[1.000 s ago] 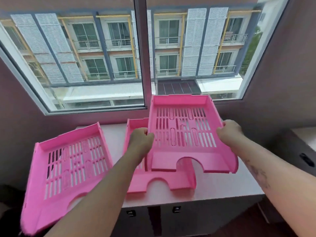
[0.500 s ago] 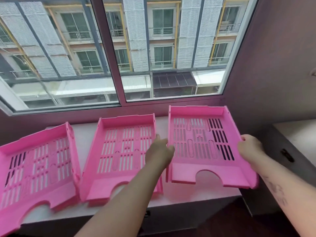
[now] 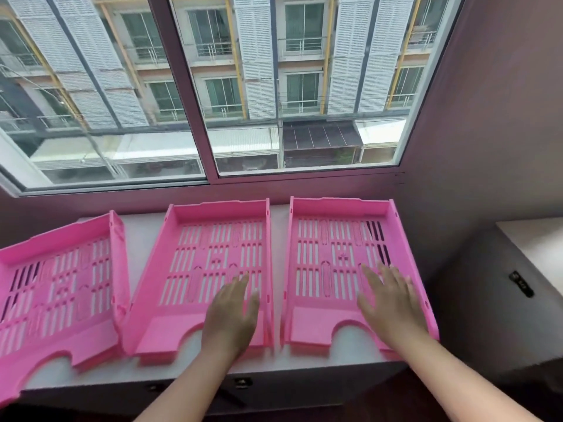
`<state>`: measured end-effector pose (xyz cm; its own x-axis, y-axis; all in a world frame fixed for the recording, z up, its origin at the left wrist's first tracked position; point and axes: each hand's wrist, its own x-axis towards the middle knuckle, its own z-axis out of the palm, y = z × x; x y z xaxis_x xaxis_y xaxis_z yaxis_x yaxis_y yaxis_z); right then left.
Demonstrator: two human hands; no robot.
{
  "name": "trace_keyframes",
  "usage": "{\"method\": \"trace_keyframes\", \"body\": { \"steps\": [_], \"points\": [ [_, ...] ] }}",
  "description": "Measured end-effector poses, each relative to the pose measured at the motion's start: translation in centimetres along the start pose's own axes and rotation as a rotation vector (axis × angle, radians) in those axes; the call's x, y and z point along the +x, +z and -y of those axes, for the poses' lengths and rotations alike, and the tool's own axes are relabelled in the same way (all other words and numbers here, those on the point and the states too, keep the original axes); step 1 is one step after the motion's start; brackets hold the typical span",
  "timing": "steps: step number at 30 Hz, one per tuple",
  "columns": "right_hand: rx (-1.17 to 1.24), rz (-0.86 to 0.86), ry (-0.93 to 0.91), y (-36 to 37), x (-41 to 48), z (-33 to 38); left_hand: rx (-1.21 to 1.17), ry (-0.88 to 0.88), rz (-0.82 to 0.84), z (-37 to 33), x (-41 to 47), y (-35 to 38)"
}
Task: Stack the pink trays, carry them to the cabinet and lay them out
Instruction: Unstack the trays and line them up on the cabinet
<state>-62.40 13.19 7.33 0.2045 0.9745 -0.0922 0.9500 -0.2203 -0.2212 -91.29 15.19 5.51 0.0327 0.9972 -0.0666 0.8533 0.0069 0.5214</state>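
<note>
Three pink slotted trays lie side by side on the white cabinet top [image 3: 278, 236] under the window. The left tray [image 3: 61, 278] juts past the cabinet's left front edge. The middle tray [image 3: 210, 263] and the right tray [image 3: 338, 257] sit flat with a narrow gap between them. My left hand [image 3: 233, 315] hovers flat over the near right part of the middle tray, fingers apart, holding nothing. My right hand [image 3: 391, 300] is spread over the near right part of the right tray, also empty.
A large window [image 3: 213, 86] rises right behind the trays. A purple wall [image 3: 487, 117] closes the right side. A lower dark cabinet with a white top [image 3: 536, 248] stands at the right. Dark cabinet doors with small handles [image 3: 242, 382] are below the top.
The right tray was lowered from above the middle tray onto the cabinet top at the right. Both hands let go of its sides and now hover open over the trays.
</note>
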Motion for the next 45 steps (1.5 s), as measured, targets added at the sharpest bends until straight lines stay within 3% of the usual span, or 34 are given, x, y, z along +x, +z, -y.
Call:
{"method": "trace_keyframes", "body": {
  "steps": [4, 12, 20, 28, 34, 38, 45],
  "points": [
    [-0.024, 0.199, 0.030, 2.8, 0.3, 0.8, 0.199, -0.022, 0.072, 2.0, -0.7, 0.7],
    [-0.075, 0.213, -0.081, 3.6, 3.9, 2.4, 0.252, -0.030, 0.102, 2.4, 1.6, 1.0],
    [-0.107, 0.224, -0.106, 3.9, 7.3, 4.2, 0.256, -0.033, 0.083, 3.2, 4.3, 0.5],
    [-0.085, 0.199, -0.088, 3.8, 7.6, 4.8, 0.271, -0.027, 0.177, 2.9, 5.3, -0.2],
    [-0.036, -0.155, -0.005, 0.4, 7.7, 3.7, -0.183, -0.040, 0.195, -1.7, 4.2, -1.5],
    [0.054, -0.017, 0.236, -0.9, 7.9, 0.4, -0.350, -0.114, 0.289, -4.8, 3.9, -0.7],
    [0.057, -0.011, 0.254, -0.4, 8.1, 0.3, -0.313, -0.110, 0.264, -5.1, 4.3, -0.5]
  ]
}}
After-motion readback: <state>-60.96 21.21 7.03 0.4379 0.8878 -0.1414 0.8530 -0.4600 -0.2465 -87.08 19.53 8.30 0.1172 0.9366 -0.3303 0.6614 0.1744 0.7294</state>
